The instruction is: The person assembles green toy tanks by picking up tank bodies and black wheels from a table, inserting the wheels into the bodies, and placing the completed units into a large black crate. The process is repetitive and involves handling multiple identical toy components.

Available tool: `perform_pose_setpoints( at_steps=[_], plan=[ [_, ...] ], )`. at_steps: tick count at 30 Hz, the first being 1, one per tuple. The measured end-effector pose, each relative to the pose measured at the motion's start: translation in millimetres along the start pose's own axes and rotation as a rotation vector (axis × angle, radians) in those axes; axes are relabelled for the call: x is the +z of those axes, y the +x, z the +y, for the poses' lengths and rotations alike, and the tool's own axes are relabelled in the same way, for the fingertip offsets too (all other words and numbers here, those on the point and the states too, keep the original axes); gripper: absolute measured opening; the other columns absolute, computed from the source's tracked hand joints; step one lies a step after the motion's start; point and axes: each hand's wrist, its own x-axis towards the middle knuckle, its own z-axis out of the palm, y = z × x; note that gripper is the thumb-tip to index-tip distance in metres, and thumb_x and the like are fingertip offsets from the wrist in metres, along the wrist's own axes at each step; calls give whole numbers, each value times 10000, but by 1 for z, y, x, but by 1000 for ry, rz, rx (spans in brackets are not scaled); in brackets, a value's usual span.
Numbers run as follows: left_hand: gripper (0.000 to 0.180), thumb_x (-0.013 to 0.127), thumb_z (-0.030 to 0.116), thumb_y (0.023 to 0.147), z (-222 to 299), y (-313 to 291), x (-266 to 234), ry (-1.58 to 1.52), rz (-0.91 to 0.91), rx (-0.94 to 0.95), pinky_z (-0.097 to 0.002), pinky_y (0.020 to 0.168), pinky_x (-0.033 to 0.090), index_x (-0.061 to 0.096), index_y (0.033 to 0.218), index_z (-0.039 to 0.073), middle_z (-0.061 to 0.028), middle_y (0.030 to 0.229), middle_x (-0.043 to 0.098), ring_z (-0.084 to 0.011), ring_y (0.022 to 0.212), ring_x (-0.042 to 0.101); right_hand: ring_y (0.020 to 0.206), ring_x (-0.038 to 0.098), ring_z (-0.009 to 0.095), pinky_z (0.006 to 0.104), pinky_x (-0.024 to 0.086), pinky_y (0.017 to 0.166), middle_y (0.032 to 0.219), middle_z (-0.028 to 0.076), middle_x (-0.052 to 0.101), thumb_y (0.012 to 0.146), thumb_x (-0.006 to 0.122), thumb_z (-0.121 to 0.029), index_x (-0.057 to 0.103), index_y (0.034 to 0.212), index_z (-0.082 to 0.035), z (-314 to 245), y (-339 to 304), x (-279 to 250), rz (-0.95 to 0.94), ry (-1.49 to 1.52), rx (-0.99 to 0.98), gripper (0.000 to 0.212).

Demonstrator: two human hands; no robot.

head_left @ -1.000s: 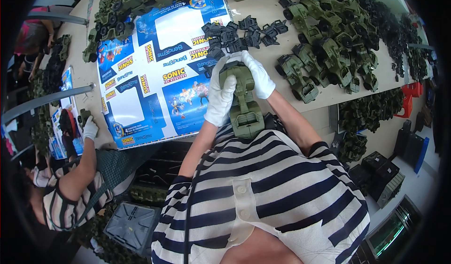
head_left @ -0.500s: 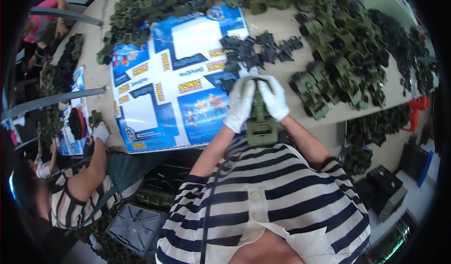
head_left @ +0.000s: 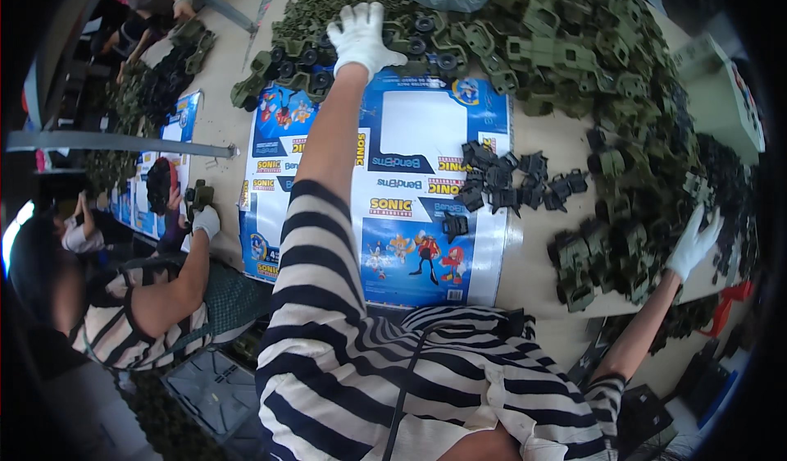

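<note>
Lying heaped: olive-green toy vehicles [head_left: 484,44], black wheels [head_left: 447,61].

A broad, pale surface [head_left: 533,285] spread beneath and between the left hand [head_left: 361,38] and the right hand [head_left: 695,244]. Well to the left of the left hand, a grey metal bar [head_left: 123,142] ran to the surface, with a second metal bar [head_left: 215,3] slanting above it. A bright white glare [head_left: 18,227] showed at the far left rim. Beyond the right hand stood a pale greenish boxy fixture [head_left: 725,92]. Below the right hand lay light-coloured floor [head_left: 668,371] and a dark crate [head_left: 643,416]; a grey crate [head_left: 209,391] sat far below the left hand.
</note>
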Motion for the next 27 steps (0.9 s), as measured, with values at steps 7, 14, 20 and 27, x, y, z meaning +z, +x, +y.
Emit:
perform_pose_setpoints(
  at_steps=[7, 14, 20, 27],
  plan=[
    [733, 780, 449, 688, -10, -45, 6, -253, -146, -71, -587, 1143, 185, 566, 1327, 159, -114, 1228, 644, -272, 1220, 569, 1362, 437, 309, 391, 342, 1134, 1476, 184, 450, 957, 648, -161, 597, 1307, -49, -124, -148, 40, -526, 355, 42, 370],
    [698, 873, 186, 562, 6, -276, 23, -540, 93, 293, -686, 1100, 184, 528, 1163, 104, -99, 1235, 581, -362, 1286, 493, 1201, 579, 240, 321, 495, 974, 1345, 148, 577, 925, 670, -121, 652, 1199, -19, -196, -205, 60, -775, 665, -92, 292],
    [625, 861, 215, 589, 64, -386, -22, -544, -55, 334, -654, 1113, 216, 558, 1124, 103, -82, 1164, 601, -319, 1160, 568, 1049, 654, 334, 401, 530, 904, 1122, 160, 685, 837, 663, -76, 688, 1066, -71, -245, -252, 44, -1068, 870, -318, 230],
    [677, 872, 196, 588, 91, -389, -41, -988, 84, 179, -567, 1029, 419, 531, 1163, 91, -171, 1194, 584, -401, 1138, 577, 1134, 582, 409, 441, 532, 880, 1236, 193, 595, 789, 753, -306, 583, 1267, -102, -285, -282, 50, -1077, 433, -763, 547]
  ],
)
